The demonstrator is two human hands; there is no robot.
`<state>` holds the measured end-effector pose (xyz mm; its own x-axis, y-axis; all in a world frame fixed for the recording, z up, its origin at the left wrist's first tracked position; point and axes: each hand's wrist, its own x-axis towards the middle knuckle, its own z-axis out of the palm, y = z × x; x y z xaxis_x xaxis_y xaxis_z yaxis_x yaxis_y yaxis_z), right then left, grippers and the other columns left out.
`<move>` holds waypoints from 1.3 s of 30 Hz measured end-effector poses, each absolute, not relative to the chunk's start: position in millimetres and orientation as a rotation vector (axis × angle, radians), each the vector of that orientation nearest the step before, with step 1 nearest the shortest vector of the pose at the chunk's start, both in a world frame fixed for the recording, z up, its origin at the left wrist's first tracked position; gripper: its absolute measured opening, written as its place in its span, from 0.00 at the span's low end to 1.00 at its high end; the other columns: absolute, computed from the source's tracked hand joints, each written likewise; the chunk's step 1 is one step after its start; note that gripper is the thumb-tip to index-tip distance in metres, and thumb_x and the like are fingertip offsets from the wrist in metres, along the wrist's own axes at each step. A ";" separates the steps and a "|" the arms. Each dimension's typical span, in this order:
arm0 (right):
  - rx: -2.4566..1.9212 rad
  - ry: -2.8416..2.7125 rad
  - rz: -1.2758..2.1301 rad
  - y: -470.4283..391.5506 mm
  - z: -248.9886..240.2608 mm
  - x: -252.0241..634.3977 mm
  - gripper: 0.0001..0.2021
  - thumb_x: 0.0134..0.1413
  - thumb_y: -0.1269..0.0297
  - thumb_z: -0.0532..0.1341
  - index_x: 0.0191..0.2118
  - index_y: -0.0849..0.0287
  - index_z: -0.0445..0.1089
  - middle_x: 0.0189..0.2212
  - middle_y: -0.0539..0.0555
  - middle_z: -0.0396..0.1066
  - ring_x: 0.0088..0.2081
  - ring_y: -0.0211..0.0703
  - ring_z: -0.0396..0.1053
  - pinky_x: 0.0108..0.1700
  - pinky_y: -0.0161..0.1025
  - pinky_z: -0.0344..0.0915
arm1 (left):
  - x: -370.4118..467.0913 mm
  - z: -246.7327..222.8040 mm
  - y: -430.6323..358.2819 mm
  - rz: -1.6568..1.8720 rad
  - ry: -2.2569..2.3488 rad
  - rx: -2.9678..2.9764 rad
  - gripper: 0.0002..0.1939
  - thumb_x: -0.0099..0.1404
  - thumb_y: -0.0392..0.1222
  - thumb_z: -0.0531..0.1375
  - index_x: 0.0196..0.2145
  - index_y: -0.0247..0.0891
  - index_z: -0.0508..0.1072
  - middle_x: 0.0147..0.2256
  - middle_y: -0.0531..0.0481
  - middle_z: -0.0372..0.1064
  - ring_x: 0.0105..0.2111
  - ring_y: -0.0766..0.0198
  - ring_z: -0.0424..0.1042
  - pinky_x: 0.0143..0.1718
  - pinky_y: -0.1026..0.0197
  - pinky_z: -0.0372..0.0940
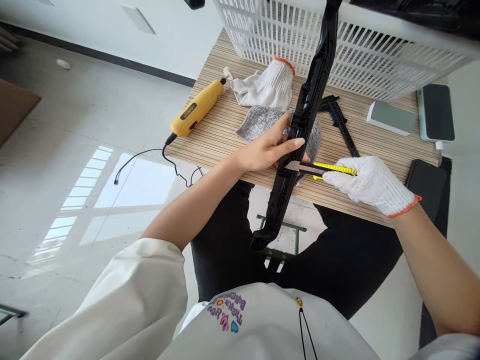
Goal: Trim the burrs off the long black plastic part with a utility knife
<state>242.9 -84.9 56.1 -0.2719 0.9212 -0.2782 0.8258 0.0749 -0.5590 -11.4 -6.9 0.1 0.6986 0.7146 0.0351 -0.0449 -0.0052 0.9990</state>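
A long black plastic part [313, 90] slants across the table's front edge, its lower end above my lap. My bare left hand [272, 145] is wrapped round its middle, thumb on top and some fingers hidden behind. In a white knitted glove, my right hand [369, 182] is closed on a yellow and black utility knife [333, 169] with its blade out. The blade tip meets or overlaps the edge of the black part just below my left thumb; whether it cuts in I cannot tell. Under the part lies a grey mottled cloth [257, 121].
A yellow rotary tool [197, 108] with a hanging cord lies at the table's left edge. Behind are a white glove [275, 82] and a white plastic basket [367, 60]. Black calipers [341, 122], a grey-green and white block [392, 118] and two phones [437, 112] sit to the right.
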 end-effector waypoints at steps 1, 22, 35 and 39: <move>-1.795 -2.187 0.980 -84.8 56.2 243.0 0.23 0.59 0.42 0.61 0.26 0.58 0.69 0.16 0.47 0.62 0.22 0.35 0.57 0.25 0.37 0.50 | -11.5 0.1 -6.8 0.656 0.590 1.471 0.25 0.70 0.56 0.58 0.59 0.47 0.58 0.40 0.49 0.77 0.41 0.50 0.81 0.35 0.51 0.78; -1.824 -2.076 0.964 -87.1 52.9 243.6 0.21 0.57 0.41 0.61 0.27 0.55 0.71 0.17 0.49 0.64 0.21 0.37 0.57 0.24 0.38 0.51 | -8.6 4.7 -4.5 0.654 0.591 1.412 0.23 0.71 0.54 0.58 0.59 0.48 0.59 0.38 0.50 0.77 0.43 0.50 0.81 0.34 0.53 0.78; -1.773 -2.169 0.682 -91.4 47.7 243.6 0.21 0.58 0.43 0.62 0.33 0.59 0.76 0.21 0.49 0.68 0.21 0.35 0.59 0.27 0.38 0.53 | -9.5 6.7 -4.0 0.617 0.587 1.456 0.27 0.70 0.59 0.57 0.62 0.51 0.57 0.39 0.51 0.77 0.39 0.52 0.82 0.33 0.52 0.78; -1.749 -2.211 0.659 -90.8 46.7 245.0 0.22 0.58 0.42 0.61 0.31 0.59 0.74 0.21 0.49 0.68 0.21 0.35 0.59 0.27 0.38 0.53 | -8.9 7.5 -4.3 0.642 0.618 1.449 0.25 0.70 0.56 0.57 0.61 0.50 0.58 0.39 0.51 0.76 0.43 0.49 0.81 0.34 0.51 0.78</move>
